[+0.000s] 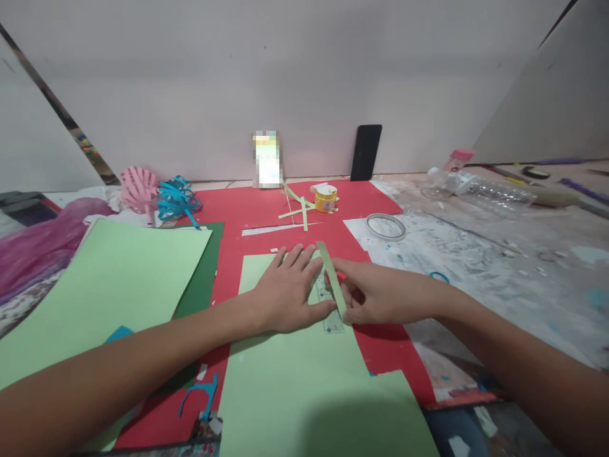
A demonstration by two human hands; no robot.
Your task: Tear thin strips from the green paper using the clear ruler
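A light green sheet of paper lies on red paper in front of me. My left hand rests flat on its upper part, fingers spread, with the thumb on a clear ruler. Part of the ruler is hidden under that hand. My right hand is closed at the sheet's right edge, pinching a narrow green paper strip that stands up beside the ruler. Whether the strip is still joined to the sheet I cannot tell.
Behind are cut green strips, a yellow tub, a lit phone and a black phone. A tape roll and plastic bottle lie right. Left are green sheets, pink and blue paper curls.
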